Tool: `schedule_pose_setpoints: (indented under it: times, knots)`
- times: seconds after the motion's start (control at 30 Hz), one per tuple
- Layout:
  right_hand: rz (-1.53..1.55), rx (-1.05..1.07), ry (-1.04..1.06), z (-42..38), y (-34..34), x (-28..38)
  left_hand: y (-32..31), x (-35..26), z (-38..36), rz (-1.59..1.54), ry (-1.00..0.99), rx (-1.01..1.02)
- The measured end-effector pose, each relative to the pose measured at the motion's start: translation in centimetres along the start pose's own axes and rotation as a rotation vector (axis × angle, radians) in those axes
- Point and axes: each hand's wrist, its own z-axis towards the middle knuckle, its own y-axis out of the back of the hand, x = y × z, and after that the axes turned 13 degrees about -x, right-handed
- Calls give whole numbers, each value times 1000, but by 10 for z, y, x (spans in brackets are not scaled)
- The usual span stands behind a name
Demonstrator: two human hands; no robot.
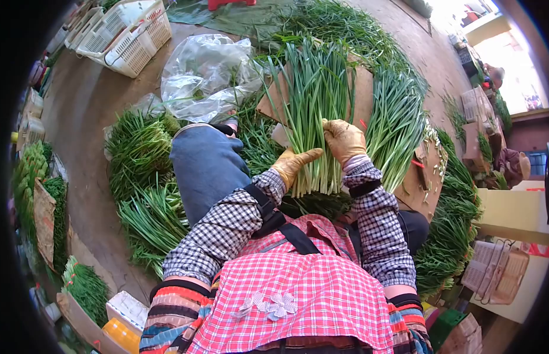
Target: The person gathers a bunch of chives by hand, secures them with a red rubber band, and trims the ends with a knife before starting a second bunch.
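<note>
My left hand (293,165), in a yellow glove, lies against the lower left side of a bunch of long green leafy stalks (316,100). Its thumb points right across the pale stems, and its other fingers are hidden. My right hand (345,141), gloved too, is at the bunch's right side with its fingers bent together at the stems. The bunch rests over a brown board (363,94). Right of it lies another spread of stalks (398,124). A knife-like tool with a red part (420,165) is on the board at the right.
Clear plastic bags (209,76) lie beyond my knee. White crates (130,41) stand at the upper left. Heaps of greens lie at the left (139,141) and right (445,248). Another person (513,167) is at the far right, near more crates.
</note>
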Motion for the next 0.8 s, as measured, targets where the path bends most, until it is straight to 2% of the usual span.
schedule_pose_setpoints:
  times: [0.07, 0.1, 0.13, 0.17, 0.23, 0.3, 0.33, 0.37, 0.43, 0.5, 0.53, 0.57, 0.63, 0.73, 0.77, 0.8]
  knots:
    - [186, -86, -91, -1, 4, 3, -4, -1, -5, 86, -145, 11]
    - [278, -130, -134, -1, 5, 3, -6, -3, -7, 70, -77, -10]
    - [468, -263, -131, -1, 5, 2, -7, -4, -9, 53, -9, -33]
    - [593, -175, -313, -2, 28, 15, -7, -4, -10, 36, 58, -56]
    - [1001, -151, -471, -7, 63, 29, -7, -3, -9, -23, 79, -44]
    - [1168, -114, -432, -21, 94, 34, -5, -2, -7, -31, 70, -38]
    - [1272, 18, -404, -32, 104, 27, 1, 6, 2, -41, 63, 1]
    - [1143, 311, -453, -41, 113, 24, -5, -7, -11, -84, 132, 0]
    - [839, 878, -524, -56, 126, 22, -6, -15, -16, -18, 148, -77]
    - [355, 764, -353, -77, 110, 26, -1, -7, -5, 33, 123, -134]
    - [150, 780, -373, -76, 106, 29, 1, 0, -1, 61, 115, -161]
    - [230, 636, -491, -85, 93, 21, -2, -5, -6, 54, 120, -158]
    - [221, 328, -552, -88, 72, 20, -3, -9, -12, 55, 89, -163]
    - [110, 57, -391, -94, 29, 8, -1, -11, -12, 38, 121, -83]
    - [142, 147, -493, -88, 22, 9, -1, -12, -14, 58, 116, -76]
    - [207, 145, -503, -91, 9, 2, -2, -13, -16, 78, 111, -68]
